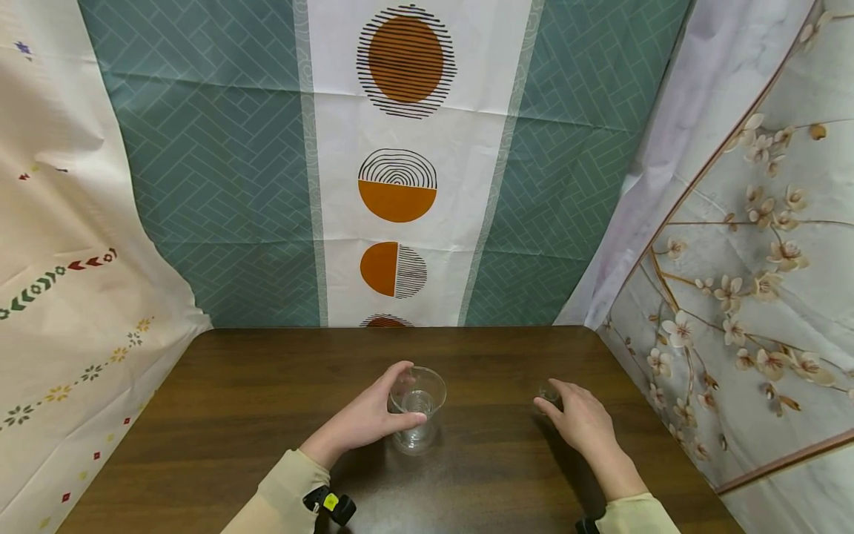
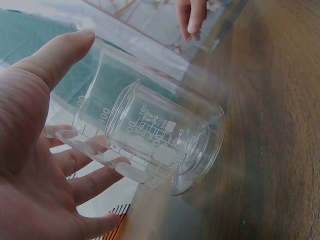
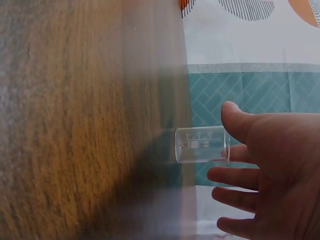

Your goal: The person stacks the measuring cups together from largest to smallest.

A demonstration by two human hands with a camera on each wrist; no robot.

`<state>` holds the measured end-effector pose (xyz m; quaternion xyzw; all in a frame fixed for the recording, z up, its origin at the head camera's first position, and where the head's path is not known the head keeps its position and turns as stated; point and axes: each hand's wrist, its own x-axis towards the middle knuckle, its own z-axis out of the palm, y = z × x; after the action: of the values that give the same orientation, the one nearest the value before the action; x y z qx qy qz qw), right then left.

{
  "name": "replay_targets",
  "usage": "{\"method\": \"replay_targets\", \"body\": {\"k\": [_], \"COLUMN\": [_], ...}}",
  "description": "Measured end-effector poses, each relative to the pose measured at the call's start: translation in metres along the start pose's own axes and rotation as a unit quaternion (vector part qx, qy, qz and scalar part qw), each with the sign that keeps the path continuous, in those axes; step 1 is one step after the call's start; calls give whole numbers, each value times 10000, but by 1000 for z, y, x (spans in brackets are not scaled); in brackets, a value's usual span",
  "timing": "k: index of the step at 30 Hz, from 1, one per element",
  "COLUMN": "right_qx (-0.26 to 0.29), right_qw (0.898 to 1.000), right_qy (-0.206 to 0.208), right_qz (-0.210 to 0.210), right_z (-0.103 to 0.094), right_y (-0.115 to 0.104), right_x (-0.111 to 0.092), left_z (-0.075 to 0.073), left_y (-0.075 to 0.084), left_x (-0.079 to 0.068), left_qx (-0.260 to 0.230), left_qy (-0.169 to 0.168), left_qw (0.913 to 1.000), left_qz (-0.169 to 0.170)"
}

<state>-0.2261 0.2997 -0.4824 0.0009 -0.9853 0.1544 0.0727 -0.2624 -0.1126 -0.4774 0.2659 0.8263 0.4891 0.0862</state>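
Observation:
In the head view, my left hand [image 1: 373, 415] holds a large clear glass beaker [image 1: 416, 430] near its rim, thumb on the near side and fingers on the far side. A smaller beaker [image 2: 155, 130] sits inside it, with white markings visible on both in the left wrist view. Farther right, my right hand [image 1: 587, 423] is around the upper part of a small clear beaker [image 3: 200, 145]. Its thumb looks apart from the glass, while the index finger lies behind the rim; contact is hard to judge. The other fingers extend loosely.
Both hands work over a dark brown wooden table [image 1: 267, 386]. A teal and white patterned cloth [image 1: 220, 163] hangs behind its far edge. Cream cloth [image 1: 60, 222] borders the left side, and a floral cloth [image 1: 754, 297] the right.

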Motion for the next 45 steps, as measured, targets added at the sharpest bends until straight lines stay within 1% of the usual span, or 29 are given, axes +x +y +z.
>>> {"method": "replay_targets", "body": {"k": [16,29,45], "right_qx": [-9,-12,39], "right_qw": [9998,9999,9998], "right_qy": [-113,15,80], "right_qz": [174,128,181], "right_z": [-1,1,4], "right_y": [1,3,4], "right_x": [0,-2,-1], "left_z": [1,0,-1], "left_y": [0,0,1], "left_x": [-1,-1,-1], "left_qx": [87,80,82], "left_qy": [57,43,41], "left_qw": [9999,10000,10000], "left_qz": [46,41,36]}}
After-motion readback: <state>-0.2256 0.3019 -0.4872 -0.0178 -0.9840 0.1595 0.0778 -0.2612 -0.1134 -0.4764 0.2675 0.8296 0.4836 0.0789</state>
